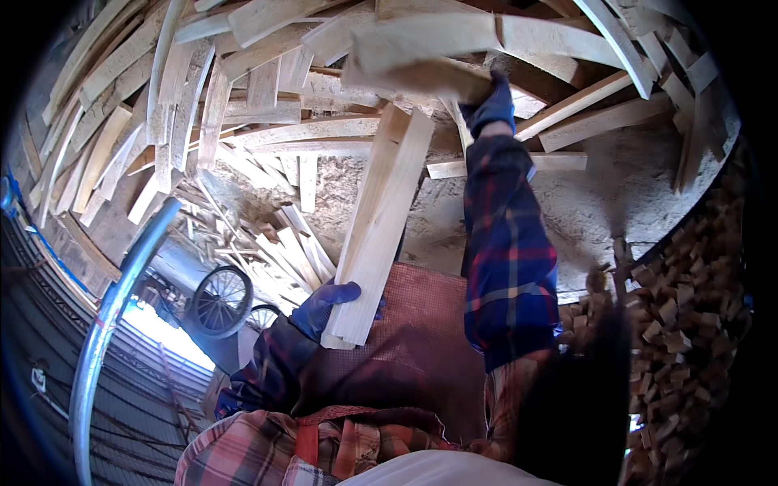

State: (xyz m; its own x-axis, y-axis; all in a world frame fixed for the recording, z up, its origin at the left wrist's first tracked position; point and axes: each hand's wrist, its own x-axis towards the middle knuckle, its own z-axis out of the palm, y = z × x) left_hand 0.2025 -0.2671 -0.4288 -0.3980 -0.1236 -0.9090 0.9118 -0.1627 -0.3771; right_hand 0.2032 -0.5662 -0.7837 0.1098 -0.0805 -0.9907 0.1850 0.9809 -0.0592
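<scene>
My left hand (324,308), in a blue-purple glove, is closed round the near end of a pair of pale wooden boards (377,235). The boards lie against each other and slant up and away in front of me. Stretched far forward, my right hand (492,109) wears a dark blue glove and is closed at the right end of another wooden board (421,77), which is smeared by motion. Its fingers are partly hidden. Around that board lies a large heap of loose wooden boards (324,130).
A reddish apron (429,316) covers my lap. To the left are a spoked wheel (221,301), a metal pole (105,324) and a bundle of thin wood strips (296,255). Many short wood blocks (681,324) are stacked at right. A dark blurred shape (579,397) stands near my right arm.
</scene>
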